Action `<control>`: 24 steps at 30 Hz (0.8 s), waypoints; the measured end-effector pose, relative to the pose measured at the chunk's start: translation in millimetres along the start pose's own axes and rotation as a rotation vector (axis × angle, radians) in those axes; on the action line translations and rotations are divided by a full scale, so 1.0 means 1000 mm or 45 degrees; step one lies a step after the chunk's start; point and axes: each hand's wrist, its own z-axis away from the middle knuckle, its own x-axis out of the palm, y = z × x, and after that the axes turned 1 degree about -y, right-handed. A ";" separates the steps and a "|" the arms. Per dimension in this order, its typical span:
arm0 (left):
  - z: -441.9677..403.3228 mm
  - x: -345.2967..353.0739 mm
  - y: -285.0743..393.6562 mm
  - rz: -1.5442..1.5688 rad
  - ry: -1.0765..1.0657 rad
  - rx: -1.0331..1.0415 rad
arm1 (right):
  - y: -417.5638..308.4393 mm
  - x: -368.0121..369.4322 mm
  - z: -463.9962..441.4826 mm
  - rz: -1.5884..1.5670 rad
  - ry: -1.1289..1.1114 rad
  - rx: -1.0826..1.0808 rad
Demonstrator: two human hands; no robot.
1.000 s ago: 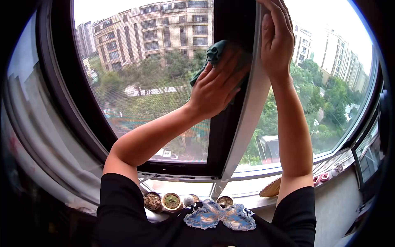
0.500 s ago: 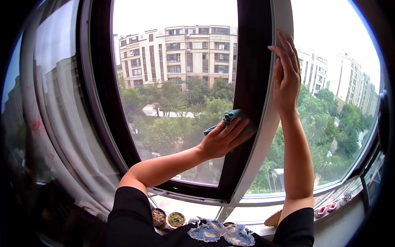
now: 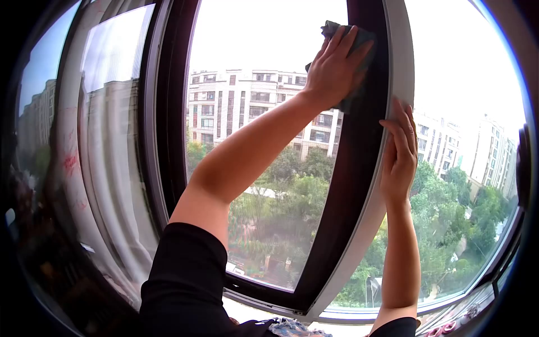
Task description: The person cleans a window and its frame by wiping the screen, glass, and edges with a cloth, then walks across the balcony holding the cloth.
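Observation:
My left hand (image 3: 336, 70) presses a dark green cloth (image 3: 359, 40) flat against the dark window frame (image 3: 359, 157), high up on its right upright. Parts of the cloth stick out above the fingers and beside them. Lower and to the right, my right hand (image 3: 400, 160) is open and holds nothing, its fingers stretched upward against the pale grey post (image 3: 402, 67). The window pane (image 3: 269, 224) lies behind my left forearm, framed by the dark bars.
A white curtain (image 3: 120, 157) hangs at the left, beside another glass panel that shows reflections. To the right of the post is a large pane (image 3: 449, 224). Small pink items (image 3: 443, 328) sit on the sill at the lower right. Buildings and trees stand outside.
My left hand has slid the cloth up along the dark upright. The view has tilted upward, so the flowerpots on the sill are out of sight. My right hand stays on the post.

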 end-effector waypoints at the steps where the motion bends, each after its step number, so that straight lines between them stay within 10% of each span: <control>1: -0.015 0.010 -0.011 -0.015 0.009 0.001 | 0.001 0.000 0.000 0.000 0.002 -0.014; 13: -0.098 -0.021 -0.126 0.217 0.022 -0.524 | 0.004 0.002 0.003 0.040 0.002 -0.043; 15: -0.087 0.011 -0.218 -0.410 0.441 -0.201 | 0.005 0.004 0.003 0.032 0.008 -0.048; 17: -0.077 -0.093 -0.133 0.639 0.076 -1.042 | 0.005 0.005 0.004 0.021 0.004 -0.051; 24: -0.006 -0.137 -0.152 0.705 0.100 -1.060 | 0.020 0.005 0.009 0.067 -0.008 -0.140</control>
